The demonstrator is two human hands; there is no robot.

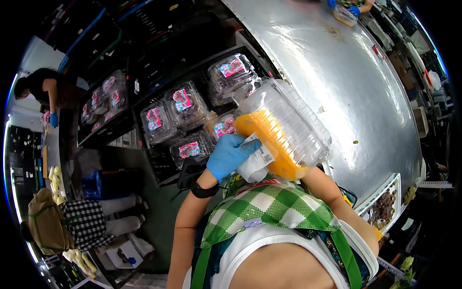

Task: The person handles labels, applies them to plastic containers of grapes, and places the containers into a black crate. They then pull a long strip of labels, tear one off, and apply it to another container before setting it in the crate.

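Note:
A large clear plastic container [299, 126] is tilted in front of my chest, with something bright orange [274, 139] along its near side; whether this lies inside or behind the plastic I cannot make out. My left hand [226, 156], in a blue glove, is closed with thumb and fingers pinching a white printed label [262, 155] against the orange side. More white paper [251, 172] hangs below these fingers. My right forearm [321, 185] reaches up behind the container, which hides the hand and its fingers.
A black crate [161, 179] at left holds several clear packs [182, 101] with pink-blue labels. The metal table [308, 53] stretches right, with a crate of grapes [385, 208] near its end. A co-worker's blue-gloved hands [354, 10] hold a container; two other people [86, 219] stand left.

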